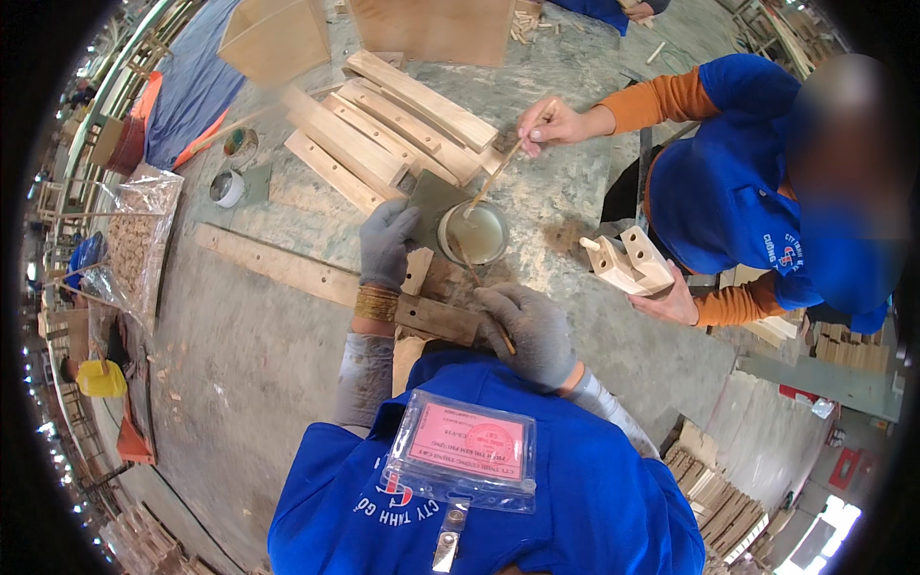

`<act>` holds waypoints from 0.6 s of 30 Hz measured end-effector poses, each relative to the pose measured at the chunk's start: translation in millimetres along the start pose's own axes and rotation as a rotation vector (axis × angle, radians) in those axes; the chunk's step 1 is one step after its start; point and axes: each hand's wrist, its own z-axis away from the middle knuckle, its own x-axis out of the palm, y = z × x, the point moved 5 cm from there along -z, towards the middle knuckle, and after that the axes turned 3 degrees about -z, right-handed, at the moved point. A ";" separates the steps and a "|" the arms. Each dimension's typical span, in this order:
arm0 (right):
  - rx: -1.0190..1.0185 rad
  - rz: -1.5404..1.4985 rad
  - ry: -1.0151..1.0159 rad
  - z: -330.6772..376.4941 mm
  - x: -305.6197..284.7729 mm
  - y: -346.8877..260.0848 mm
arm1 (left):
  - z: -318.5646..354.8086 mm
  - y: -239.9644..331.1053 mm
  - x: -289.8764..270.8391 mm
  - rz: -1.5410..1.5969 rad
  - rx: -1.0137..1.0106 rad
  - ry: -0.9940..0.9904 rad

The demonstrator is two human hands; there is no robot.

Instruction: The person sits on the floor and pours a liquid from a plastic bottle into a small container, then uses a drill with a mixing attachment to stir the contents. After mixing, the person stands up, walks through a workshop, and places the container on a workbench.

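Observation:
My left hand [386, 244], in a grey glove, is closed at the edge of a dark green square board [436, 199]. A round tub [484, 251] of milky liquid, like glue, stands at the board's right edge. My right hand [532, 331], also gloved, is closed around a thin brush stick [468, 261] whose far end dips into the tub. A co-worker's hand [553, 126] holds another thin stick [498, 174] in the same tub. In the co-worker's other hand [671, 299] is a drilled wooden block [630, 264] with a dowel sticking out.
Several pale wooden bars [369, 134] lie stacked beyond the tub. A long drilled plank [273, 261] runs to the left, near a small can [227, 188]. Plywood panels [431, 29] stand at the back. The co-worker [728, 182] is close on the right.

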 end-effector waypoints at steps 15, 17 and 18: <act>0.017 0.041 -0.011 5.2 2.4 -1.8 | 0.8 0.5 9.5 -0.028 -0.013 -0.030; 0.019 0.050 -0.014 5.2 3.0 -2.1 | 1.1 -0.6 9.3 0.000 -0.005 -0.035; 0.024 0.050 -0.018 5.3 3.7 -2.0 | 0.6 -1.8 8.5 0.013 -0.011 -0.038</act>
